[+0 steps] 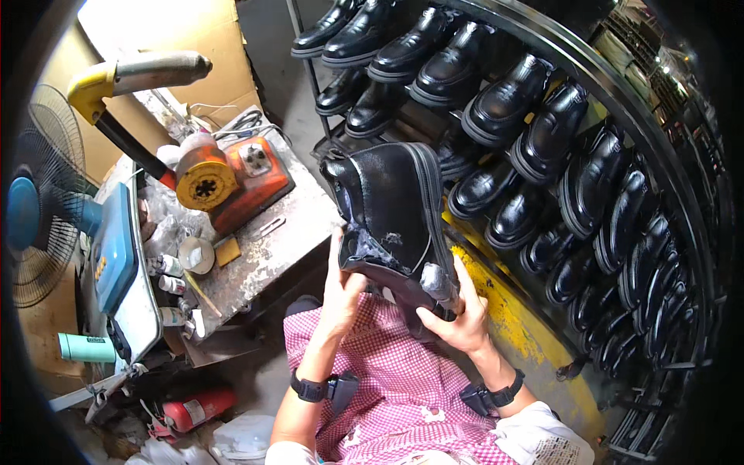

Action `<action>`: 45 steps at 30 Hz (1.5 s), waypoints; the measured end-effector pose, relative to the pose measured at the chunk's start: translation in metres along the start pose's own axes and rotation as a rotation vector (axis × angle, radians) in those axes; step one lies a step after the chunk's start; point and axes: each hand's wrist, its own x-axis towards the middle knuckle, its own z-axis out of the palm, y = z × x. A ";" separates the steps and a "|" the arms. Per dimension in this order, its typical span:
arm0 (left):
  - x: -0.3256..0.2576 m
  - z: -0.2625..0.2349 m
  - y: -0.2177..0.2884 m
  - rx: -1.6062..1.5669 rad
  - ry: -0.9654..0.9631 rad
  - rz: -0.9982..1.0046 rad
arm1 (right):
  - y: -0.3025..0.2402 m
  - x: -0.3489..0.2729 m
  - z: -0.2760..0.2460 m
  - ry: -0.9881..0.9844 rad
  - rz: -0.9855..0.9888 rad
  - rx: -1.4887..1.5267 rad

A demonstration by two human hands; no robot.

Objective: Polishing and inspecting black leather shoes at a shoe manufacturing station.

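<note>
Pink checked apron [403,387] covers the lap, and above it both hands grip a black shoe [391,209] turned sole-up. Left hand [341,291] is clamped on its near edge, right hand [457,314] closed round the heel. Beside them a bench [279,248] carries an orange machine [232,182]; rows of black shoes fill the rack [620,108]

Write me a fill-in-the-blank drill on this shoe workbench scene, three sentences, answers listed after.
1. Both hands, the left hand and the right hand, hold one black ____ over the lap.
2. The apron on the lap has a check pattern of white and ____.
3. The rack to the person's right carries rows of shoes that are all ____ in colour.

Missing words: shoe; pink; black
</note>
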 end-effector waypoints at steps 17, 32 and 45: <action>0.007 0.036 0.038 0.557 0.217 0.104 | 0.009 -0.006 -0.004 -0.120 -0.161 -0.278; 0.008 0.021 0.043 0.508 0.067 -0.009 | 0.004 -0.008 -0.002 -0.173 -0.123 -0.233; 0.005 0.014 0.030 0.541 0.067 0.078 | -0.005 -0.004 -0.004 -0.187 -0.094 -0.196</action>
